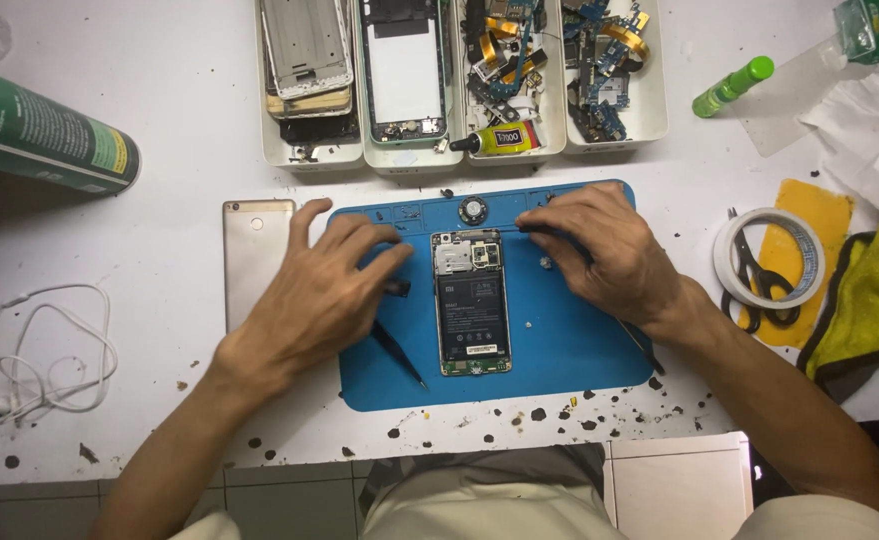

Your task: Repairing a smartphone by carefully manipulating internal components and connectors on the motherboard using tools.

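An opened phone (472, 300) lies face down in the middle of a blue work mat (559, 350), with its battery and circuit board showing. My left hand (324, 290) rests on the mat just left of the phone, fingertips by a small black part (399, 288). Black tweezers (404, 360) are tucked under its palm and point toward me. My right hand (599, 255) sits to the right of the phone's top end, gripping a thin screwdriver (647, 352) whose shaft runs under the hand. A gold back cover (251, 255) lies left of the mat.
White trays (314, 155) of phone frames and circuit parts line the far edge, with a glue tube (504, 138). A green can (39, 130) and white earphones (39, 360) are at left. A green bottle (731, 85), tape roll (724, 255), scissors (759, 280) and yellow cloth (874, 290) are at right.
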